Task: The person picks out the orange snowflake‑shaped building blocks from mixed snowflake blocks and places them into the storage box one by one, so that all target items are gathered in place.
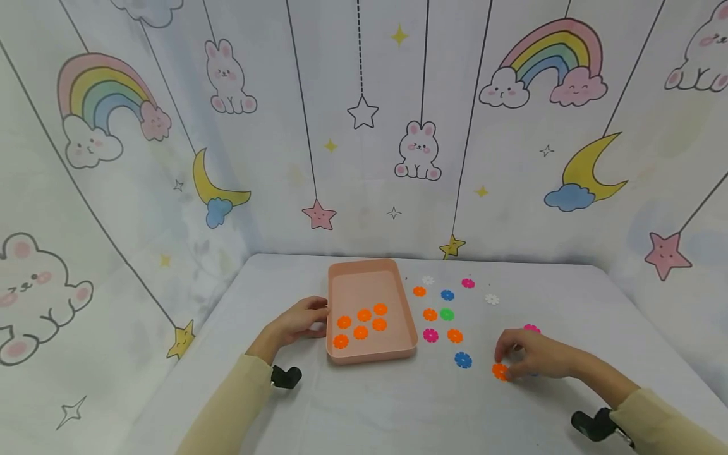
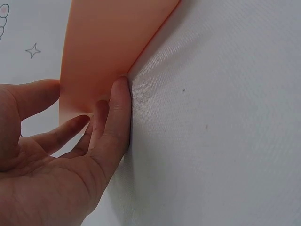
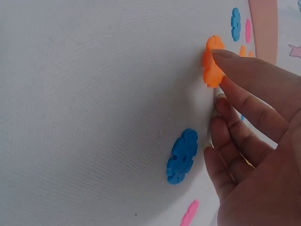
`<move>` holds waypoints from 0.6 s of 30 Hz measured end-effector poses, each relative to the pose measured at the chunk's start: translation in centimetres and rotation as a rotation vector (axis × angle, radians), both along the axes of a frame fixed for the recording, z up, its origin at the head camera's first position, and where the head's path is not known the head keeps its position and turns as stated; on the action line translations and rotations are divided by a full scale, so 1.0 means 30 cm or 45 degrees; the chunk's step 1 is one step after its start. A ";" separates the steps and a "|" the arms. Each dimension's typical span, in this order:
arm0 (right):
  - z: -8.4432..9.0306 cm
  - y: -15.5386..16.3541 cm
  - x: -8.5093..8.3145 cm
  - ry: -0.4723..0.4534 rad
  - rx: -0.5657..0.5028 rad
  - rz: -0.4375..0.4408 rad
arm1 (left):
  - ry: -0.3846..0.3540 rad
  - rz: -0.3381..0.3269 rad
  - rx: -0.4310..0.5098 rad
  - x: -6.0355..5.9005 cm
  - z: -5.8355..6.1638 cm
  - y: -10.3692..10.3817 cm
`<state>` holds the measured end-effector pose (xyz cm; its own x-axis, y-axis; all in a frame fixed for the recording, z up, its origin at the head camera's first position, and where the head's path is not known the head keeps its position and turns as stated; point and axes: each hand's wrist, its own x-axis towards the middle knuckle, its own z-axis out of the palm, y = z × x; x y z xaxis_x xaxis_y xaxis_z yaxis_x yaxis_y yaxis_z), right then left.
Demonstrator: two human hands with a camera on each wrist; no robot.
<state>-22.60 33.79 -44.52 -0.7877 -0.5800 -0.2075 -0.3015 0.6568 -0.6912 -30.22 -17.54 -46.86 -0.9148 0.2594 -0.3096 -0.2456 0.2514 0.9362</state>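
Note:
My right hand [image 1: 537, 355] pinches an orange flower-shaped plastic disc [image 3: 212, 68] between thumb and index finger, at the right of the table. A blue disc [image 3: 182, 157] lies on the cloth beside that hand, mostly covered by it in the head view. My left hand [image 1: 300, 317] touches the left wall of a shallow peach tray [image 1: 364, 268], its fingers low along the side and thumb at the upper edge. Inside the tray, several orange discs [image 1: 364, 315] lie flat in its nearer half.
Between tray and right hand lie several loose discs: blue [image 1: 463, 360], green [image 1: 447, 314], orange [image 1: 455, 335], pink [image 1: 430, 335] and white [image 1: 491, 299]. Another pink disc [image 1: 531, 328] shows just beyond the right hand. A patterned cloth [image 1: 364, 158] hangs behind the white table.

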 end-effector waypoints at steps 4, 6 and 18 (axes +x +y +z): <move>0.008 -0.001 0.002 -0.003 0.000 0.008 | -0.001 0.002 0.001 0.001 0.000 0.001; 0.013 -0.003 -0.001 0.000 0.019 0.005 | 0.001 -0.001 -0.005 0.002 0.001 0.000; 0.008 -0.012 -0.057 0.009 0.009 0.037 | -0.001 -0.008 0.004 0.004 0.001 -0.002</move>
<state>-24.30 33.43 -44.29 -0.7720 -0.6011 -0.2065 -0.3252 0.6527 -0.6842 -30.10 -17.60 -46.84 -0.9130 0.2658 -0.3093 -0.2445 0.2503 0.9368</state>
